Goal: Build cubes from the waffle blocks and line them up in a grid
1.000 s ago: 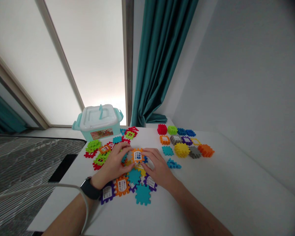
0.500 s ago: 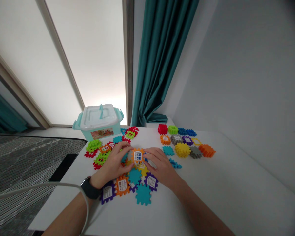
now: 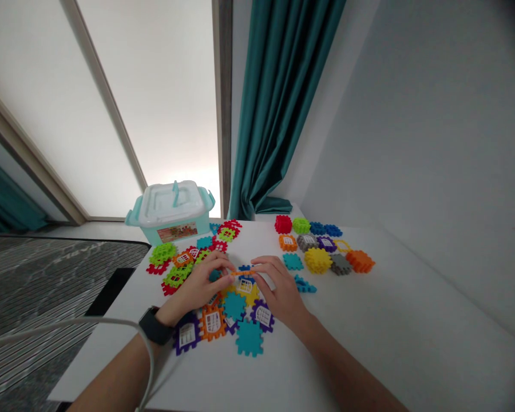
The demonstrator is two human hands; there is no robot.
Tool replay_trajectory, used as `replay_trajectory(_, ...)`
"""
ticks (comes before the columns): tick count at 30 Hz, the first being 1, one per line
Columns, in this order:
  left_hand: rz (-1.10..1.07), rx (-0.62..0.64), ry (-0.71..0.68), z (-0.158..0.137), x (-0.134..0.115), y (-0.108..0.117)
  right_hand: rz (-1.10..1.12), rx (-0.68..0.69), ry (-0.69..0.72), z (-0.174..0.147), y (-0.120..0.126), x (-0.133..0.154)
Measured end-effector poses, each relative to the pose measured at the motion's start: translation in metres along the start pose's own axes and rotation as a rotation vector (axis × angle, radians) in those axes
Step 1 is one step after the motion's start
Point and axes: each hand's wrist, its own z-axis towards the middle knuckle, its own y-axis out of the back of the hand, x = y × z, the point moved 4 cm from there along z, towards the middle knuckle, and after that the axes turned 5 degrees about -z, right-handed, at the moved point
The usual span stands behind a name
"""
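Note:
Between my two hands an orange building block [image 3: 242,273] with notched edges is held nearly edge-on, so it looks like a thin strip. My left hand [image 3: 208,281] pinches its left end between thumb and fingers. At the right end, the fingers and thumb of my right hand [image 3: 278,286] close on it. Below lies a loose pile: a yellow block [image 3: 251,293] with a white window, turquoise blocks [image 3: 249,337], a purple block [image 3: 262,316] and an orange block with a white panel [image 3: 213,322]. Part of the pile is hidden behind my hands.
A lidded turquoise box [image 3: 175,212] stands at the back left. Sorted stacks, among them yellow [image 3: 318,261], red [image 3: 283,224] and orange [image 3: 360,261], sit at the right. Green pieces [image 3: 163,252] lie left. A pale cable [image 3: 90,320] crosses over my left forearm.
The orange block has tipped from facing me with its white window showing to nearly edge-on. Both hands keep hold of it, with little shift in place.

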Motion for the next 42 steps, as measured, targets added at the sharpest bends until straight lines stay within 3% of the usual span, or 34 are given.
replay_trajectory(7,-0.001,0.001,0.009,0.001,0.000,0.000,0.248,-0.013,-0.351,0.003,-0.004,-0.012)
replay_trajectory(14,-0.039,0.030,0.021,0.001,0.002,-0.005,0.365,0.046,-0.517,-0.001,-0.012,-0.020)
replay_trajectory(17,-0.028,0.036,0.017,0.001,0.001,-0.005,0.325,0.042,-0.453,-0.001,-0.011,-0.019)
replay_trajectory(23,0.008,0.042,0.049,0.001,-0.002,0.001,0.066,-0.006,-0.058,-0.001,0.001,0.003)
replay_trajectory(26,0.005,0.084,0.031,0.000,-0.002,0.000,-0.003,0.008,0.043,-0.005,0.001,0.009)
replay_trajectory(31,-0.002,0.166,-0.003,-0.001,-0.003,-0.003,-0.079,0.027,0.112,-0.010,0.000,0.009)
replay_trajectory(38,0.217,-0.067,-0.087,-0.004,0.000,0.004,-0.123,0.092,0.108,-0.004,0.001,0.007)
replay_trajectory(42,0.401,-0.100,-0.205,-0.008,0.001,0.004,-0.135,0.143,0.089,-0.003,-0.003,0.009)
